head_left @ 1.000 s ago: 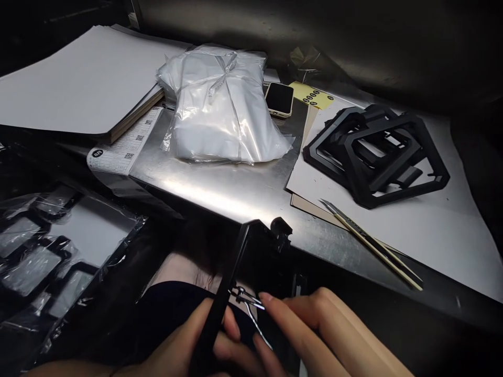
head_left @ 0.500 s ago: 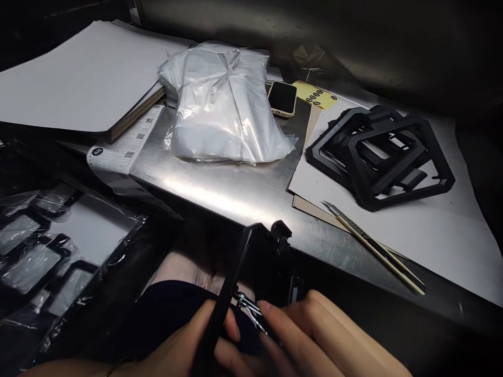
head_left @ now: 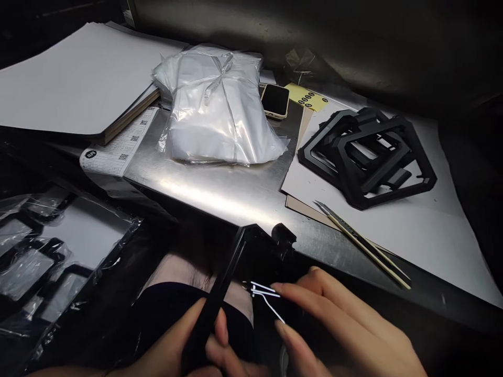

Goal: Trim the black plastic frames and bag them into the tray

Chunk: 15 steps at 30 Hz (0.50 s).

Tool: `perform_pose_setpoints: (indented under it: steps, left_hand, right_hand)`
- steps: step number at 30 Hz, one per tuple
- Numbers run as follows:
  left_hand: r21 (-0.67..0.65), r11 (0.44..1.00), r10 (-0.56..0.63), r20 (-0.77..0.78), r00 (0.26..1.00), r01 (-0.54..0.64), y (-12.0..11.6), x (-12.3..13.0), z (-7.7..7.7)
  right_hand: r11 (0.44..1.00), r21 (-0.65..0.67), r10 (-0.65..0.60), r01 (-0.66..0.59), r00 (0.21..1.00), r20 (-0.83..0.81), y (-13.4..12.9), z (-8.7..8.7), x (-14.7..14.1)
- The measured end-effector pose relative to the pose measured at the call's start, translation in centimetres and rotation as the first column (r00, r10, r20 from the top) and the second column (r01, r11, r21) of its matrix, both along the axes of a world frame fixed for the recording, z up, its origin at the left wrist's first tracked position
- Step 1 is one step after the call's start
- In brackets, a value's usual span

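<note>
My left hand (head_left: pixel 192 335) is closed around one bar of a black plastic frame (head_left: pixel 231 262), held tilted over my lap. The frame's far corner, with a notched end, reaches the front edge of the table. Just right of that bar, my right hand (head_left: pixel 338 319) has its fingers on a small shiny metal tool with splayed handles (head_left: pixel 265 293); its exact kind does not show. The tool's dark tip points left towards the bar, with a small gap between them. Thumb and index finger are apart along the handles. Lower parts of the frame are dark and hidden by my hands.
Several black frames (head_left: pixel 369 157) are piled on white sheets (head_left: pixel 436 235) at right, beside a knife-like tool (head_left: pixel 361 243). A tied bundle of clear bags (head_left: pixel 220 115), phone (head_left: pixel 275 100), yellow sticker sheet (head_left: pixel 302 97) and sheet stack (head_left: pixel 74 78) lie behind. Wrapped frames (head_left: pixel 35 267) are at lower left.
The metal tool has moved up and a little right, away from the bar. My right fingers have spread wider, and its handles stand farther apart. The whole view has shifted slightly.
</note>
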<state>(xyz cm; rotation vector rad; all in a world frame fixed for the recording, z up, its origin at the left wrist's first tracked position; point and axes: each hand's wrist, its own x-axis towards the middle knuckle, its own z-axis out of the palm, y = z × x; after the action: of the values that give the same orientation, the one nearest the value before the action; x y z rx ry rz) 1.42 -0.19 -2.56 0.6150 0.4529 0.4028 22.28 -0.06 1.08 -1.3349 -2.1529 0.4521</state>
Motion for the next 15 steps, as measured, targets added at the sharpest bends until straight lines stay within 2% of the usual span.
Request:
perform_pose_setpoints:
  steps: [2,6,11,15]
  left_hand:
    - [0.012,1.000,0.004,-0.046,0.999,-0.004,-0.4,-0.3,-0.5]
    - [0.031,1.000,0.000,-0.145,0.989,0.004,-0.8,-0.7,-1.1]
    - [0.088,0.995,-0.043,-0.094,0.995,0.051,-0.3,-0.4,-0.4]
    - [0.114,0.993,-0.021,-0.164,0.986,0.040,-0.1,-0.5,0.1]
  right_hand:
    - [0.999,0.039,-0.028,0.028,1.000,0.008,-0.1,-0.1,-0.3]
    - [0.997,0.077,-0.010,0.006,0.999,0.048,-0.1,-0.1,-1.0]
    - [0.994,0.108,0.013,-0.020,0.998,0.065,0.7,0.4,-1.7]
    - [0.988,0.152,-0.025,0.017,0.998,0.051,0.9,0.7,-2.4]
